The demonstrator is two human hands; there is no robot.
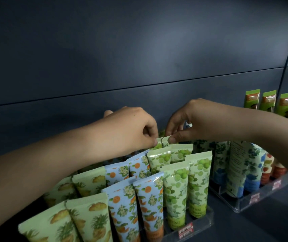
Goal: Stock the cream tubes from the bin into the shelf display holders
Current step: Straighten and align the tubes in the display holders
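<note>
A clear acrylic display holder on the dark shelf holds rows of upright cream tubes: pineapple print on the left, orange-blossom print in the middle, green lime print on the right. At the back row of the lime column, my left hand pinches the crimped top of one lime tube. Right beside it, my right hand pinches the top of a neighbouring lime tube. Both tubes stand upright among the others; their lower parts are hidden. The bin is out of view.
A second acrylic holder to the right carries taller leaf-print and blue-flower tubes. Green sachet packs stand at the far right. The dark panelled back wall rises directly behind the tubes.
</note>
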